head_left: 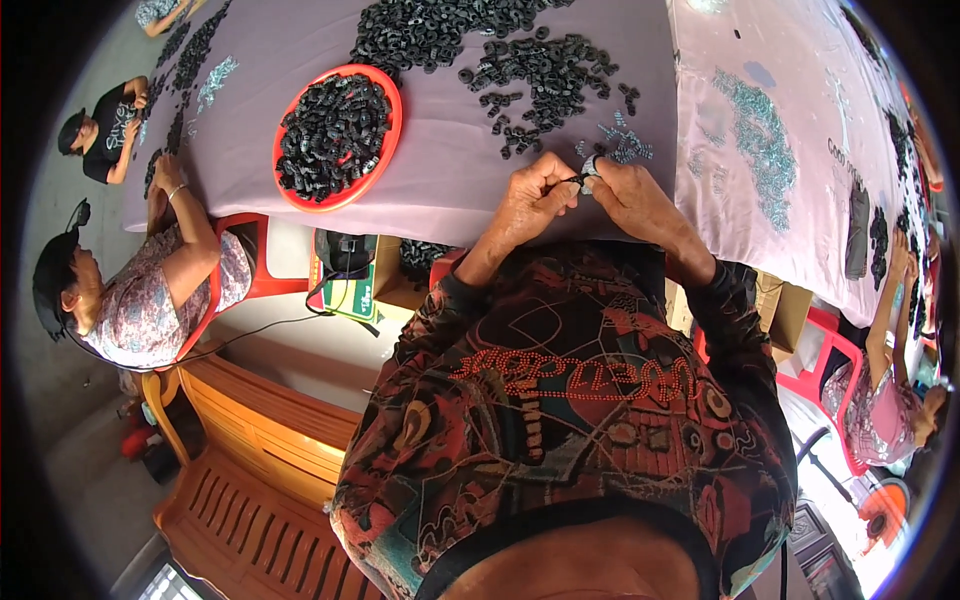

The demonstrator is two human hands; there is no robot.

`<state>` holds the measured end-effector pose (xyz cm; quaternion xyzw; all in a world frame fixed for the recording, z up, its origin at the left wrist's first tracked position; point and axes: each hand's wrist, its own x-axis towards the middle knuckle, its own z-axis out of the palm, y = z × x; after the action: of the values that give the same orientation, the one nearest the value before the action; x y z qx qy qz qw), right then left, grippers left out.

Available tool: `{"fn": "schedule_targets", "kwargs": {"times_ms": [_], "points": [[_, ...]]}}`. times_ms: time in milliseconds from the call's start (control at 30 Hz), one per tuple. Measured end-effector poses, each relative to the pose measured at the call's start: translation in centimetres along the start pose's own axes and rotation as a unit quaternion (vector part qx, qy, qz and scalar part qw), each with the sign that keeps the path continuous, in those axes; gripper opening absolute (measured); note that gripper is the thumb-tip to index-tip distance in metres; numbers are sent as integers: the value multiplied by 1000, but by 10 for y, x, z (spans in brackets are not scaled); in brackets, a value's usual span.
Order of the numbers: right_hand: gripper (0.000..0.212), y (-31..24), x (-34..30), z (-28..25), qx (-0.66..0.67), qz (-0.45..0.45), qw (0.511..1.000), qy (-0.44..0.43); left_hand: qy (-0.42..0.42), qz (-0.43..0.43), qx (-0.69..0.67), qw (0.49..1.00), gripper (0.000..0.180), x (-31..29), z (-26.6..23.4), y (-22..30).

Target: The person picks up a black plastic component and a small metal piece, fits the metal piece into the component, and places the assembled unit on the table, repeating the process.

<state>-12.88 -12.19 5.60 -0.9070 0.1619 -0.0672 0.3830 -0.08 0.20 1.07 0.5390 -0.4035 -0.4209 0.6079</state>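
Two hands: both meet at the near edge of the table, close together over the lilac cloth.
Left hand (532,203): fingers curled shut, thumb and forefinger pinching a thin dark piece that points right toward the other hand.
Right hand (632,200): fingers closed round a small pale metal part (590,168), held at the fingertips just beside the left hand's tips.
Held part: small, silvery-grey and rounded; its finer shape is too small to tell. It sits between the two sets of fingertips, above the table's near edge.
Loose metal bits (626,146): a small scatter of pale, shiny pieces on the cloth just beyond the hands.
Black rings (545,68): a spread of small dark ring-shaped parts farther off, thinning toward the hands; a bigger heap lies at the far edge.
Red tray (385,84): round, shallow, far left of the hands, heaped with the same black rings.
Table (440,180): covered in a lilac cloth; a second table to the right carries a pinkish cloth with more silvery pieces (762,140).
Other people: one in a flowered top (150,300) sits at the left on a red chair (250,280); another at the far left, another at the right edge.
Wooden bench (250,440): orange-brown, near left, below the table.
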Motion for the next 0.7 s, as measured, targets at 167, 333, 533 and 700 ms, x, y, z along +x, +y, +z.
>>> {"fn": "schedule_targets", "kwargs": {"times_ms": [167,333,533,700], "points": [[17,7,5,9,-5,-17,1000,24,27,21,12,999,8,3,0,-12],[12,7,10,15,-144,-32,989,19,68,24,24,997,8,4,6,-19],[17,-9,13,20,-206,-5,978,25,139,36,-16,990,9,2,16,-19],[26,-17,6,17,-197,5,980,30,146,77,-42,985,12,4,21,-17]]}}
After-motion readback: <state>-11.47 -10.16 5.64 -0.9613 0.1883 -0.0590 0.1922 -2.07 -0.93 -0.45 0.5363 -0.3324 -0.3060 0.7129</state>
